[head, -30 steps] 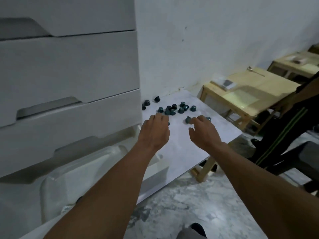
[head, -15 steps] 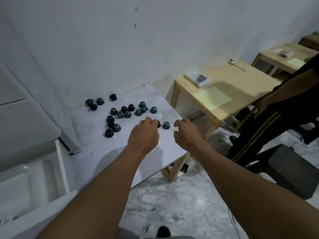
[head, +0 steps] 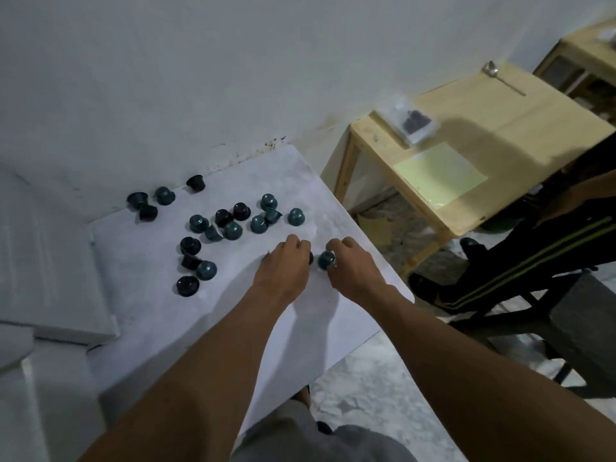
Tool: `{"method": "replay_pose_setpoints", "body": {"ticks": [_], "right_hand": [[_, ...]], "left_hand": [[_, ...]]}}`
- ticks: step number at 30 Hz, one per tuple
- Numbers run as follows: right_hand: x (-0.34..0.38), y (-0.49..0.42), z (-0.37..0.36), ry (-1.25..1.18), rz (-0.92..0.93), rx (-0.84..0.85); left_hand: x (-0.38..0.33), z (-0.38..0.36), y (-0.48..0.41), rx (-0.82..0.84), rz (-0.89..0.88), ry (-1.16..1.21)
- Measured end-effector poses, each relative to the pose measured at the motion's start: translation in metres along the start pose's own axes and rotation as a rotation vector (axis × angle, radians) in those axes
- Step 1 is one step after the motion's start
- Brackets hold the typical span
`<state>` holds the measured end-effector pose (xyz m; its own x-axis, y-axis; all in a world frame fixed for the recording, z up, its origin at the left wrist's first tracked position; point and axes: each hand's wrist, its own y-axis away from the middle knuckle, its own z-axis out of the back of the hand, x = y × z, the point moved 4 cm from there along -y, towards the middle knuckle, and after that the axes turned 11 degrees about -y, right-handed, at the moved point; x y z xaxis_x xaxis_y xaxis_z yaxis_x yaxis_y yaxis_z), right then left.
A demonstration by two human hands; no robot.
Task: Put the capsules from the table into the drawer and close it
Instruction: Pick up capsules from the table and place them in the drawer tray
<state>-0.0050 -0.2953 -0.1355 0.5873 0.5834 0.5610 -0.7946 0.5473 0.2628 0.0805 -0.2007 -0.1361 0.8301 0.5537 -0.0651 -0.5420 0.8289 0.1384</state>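
Several dark and teal capsules (head: 230,225) lie scattered on the white table (head: 160,315). My right hand (head: 353,266) pinches a teal capsule (head: 325,260) near the table's right edge. My left hand (head: 283,265) is curled over a dark capsule (head: 310,258) right beside it, only a sliver of which shows. A group of capsules (head: 191,265) lies to the left of my left hand. The white drawer unit (head: 40,261) stands at the left; its open drawer is mostly out of view at the lower left.
A wooden side table (head: 483,145) stands to the right with a clear bag, a green sheet and a spoon. Another person's legs (head: 520,261) and a dark stool (head: 583,328) are at the far right. The white wall is behind the table.
The view swung right, away from the drawers and toward the table. Both hands reached farther onto the table and closed around the two nearest capsules.
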Motion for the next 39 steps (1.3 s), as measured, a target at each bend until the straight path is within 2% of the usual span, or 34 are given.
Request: {"method": "replay_pose_setpoints", "body": {"ticks": [4,9,22,28,35,39], "right_hand": [[-0.013,-0.026,-0.017,-0.024,-0.079,0.081],[-0.018,-0.041,-0.024,-0.050,-0.081,0.068],[-0.016,-0.045,-0.005,-0.117,-0.003,0.112],[-0.015,-0.037,0.018,-0.094,0.148,0.118],[-0.007,-0.012,0.037,-0.051,0.379,0.086],[-0.001,0.009,0.036,-0.040,0.474,0.117]], "left_hand": [[0.004,-0.021,-0.030,0.039,-0.067,-0.025],[0.008,-0.035,-0.046,0.076,-0.090,-0.009],[0.010,-0.029,-0.034,0.130,0.106,0.178],[-0.002,-0.001,0.002,-0.023,0.392,0.305],[-0.025,0.026,0.054,-0.213,0.631,0.264],[-0.034,0.031,0.095,-0.261,0.782,0.297]]}}
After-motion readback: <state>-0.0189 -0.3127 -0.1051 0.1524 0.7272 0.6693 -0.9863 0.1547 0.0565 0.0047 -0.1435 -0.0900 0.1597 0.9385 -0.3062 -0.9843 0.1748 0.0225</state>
